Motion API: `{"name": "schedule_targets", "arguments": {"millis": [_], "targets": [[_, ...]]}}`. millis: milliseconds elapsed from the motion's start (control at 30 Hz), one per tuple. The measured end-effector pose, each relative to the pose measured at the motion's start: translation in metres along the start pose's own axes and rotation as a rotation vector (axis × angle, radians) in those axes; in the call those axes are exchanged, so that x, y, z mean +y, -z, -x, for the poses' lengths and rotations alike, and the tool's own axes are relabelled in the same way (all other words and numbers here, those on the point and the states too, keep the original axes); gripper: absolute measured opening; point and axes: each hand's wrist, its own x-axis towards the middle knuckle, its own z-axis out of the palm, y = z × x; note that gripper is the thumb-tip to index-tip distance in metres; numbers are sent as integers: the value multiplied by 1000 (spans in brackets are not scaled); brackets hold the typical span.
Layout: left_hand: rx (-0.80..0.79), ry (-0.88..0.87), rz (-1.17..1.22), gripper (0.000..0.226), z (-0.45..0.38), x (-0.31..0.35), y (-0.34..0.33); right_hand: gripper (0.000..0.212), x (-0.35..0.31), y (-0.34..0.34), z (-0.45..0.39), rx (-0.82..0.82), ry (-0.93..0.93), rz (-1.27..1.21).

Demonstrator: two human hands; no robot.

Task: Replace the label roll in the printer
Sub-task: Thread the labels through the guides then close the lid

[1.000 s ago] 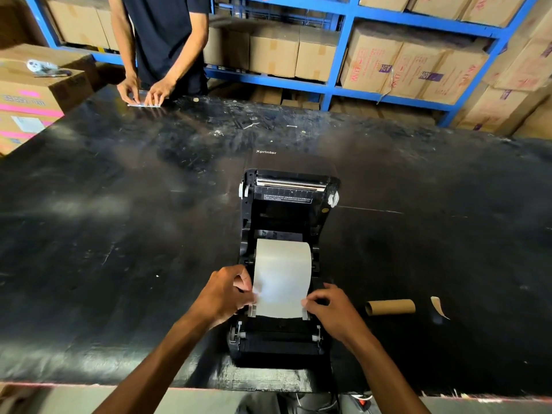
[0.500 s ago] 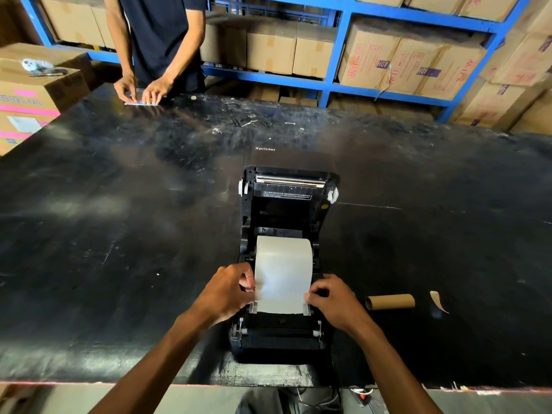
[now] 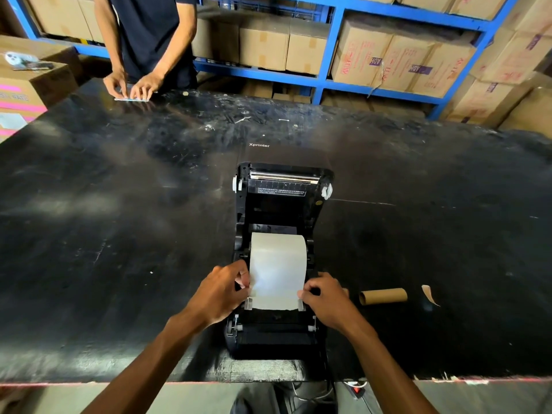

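A black label printer (image 3: 277,336) stands open on the black table (image 3: 119,234), its lid (image 3: 283,186) tipped back. A white label roll (image 3: 278,264) sits in its bay, with a strip of paper drawn toward me over the front guides. My left hand (image 3: 221,291) pinches the strip's left edge. My right hand (image 3: 325,297) pinches the right edge by the white guide. An empty brown cardboard core (image 3: 383,295) lies on the table just right of the printer.
A torn paper scrap (image 3: 428,294) lies right of the core. Across the table a person (image 3: 143,40) presses both hands on a flat white item (image 3: 131,98). Blue shelves (image 3: 328,70) with cartons fill the back; more cartons (image 3: 24,85) stand at the left.
Both hands stay on the strip's edges and have shifted slightly up along it. The printer, roll and core have not moved.
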Motion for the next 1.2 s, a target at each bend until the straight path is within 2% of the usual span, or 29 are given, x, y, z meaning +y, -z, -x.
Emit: {"name": "schedule_targets", "arguments": {"millis": [100, 200, 333, 467, 667, 833, 1000, 1200], "targets": [[20, 17, 60, 32, 1, 0, -2, 33, -1, 4, -2, -20, 4, 19], [-24, 29, 65, 28, 0, -2, 1, 29, 2, 3, -3, -54, 19, -94], [-32, 39, 35, 26, -2, -2, 1, 25, 4, -4, -1, 46, -4, -177], [36, 71, 99, 20, -3, -3, -2, 31, 5, -2, -1, 23, -12, -127], [-58, 90, 19, 24, -8, 0, 2, 18, 6, -8, -1, 107, -10, -185], [4, 105, 131, 20, -5, 1, 0, 19, 9, -5, -3, 45, -11, -201], [-41, 128, 117, 24, -8, 1, 2, 30, 7, -5, -1, 89, 38, -277], [33, 146, 137, 20, -5, 1, -2, 21, 10, -3, 0, 49, 7, -235]]}}
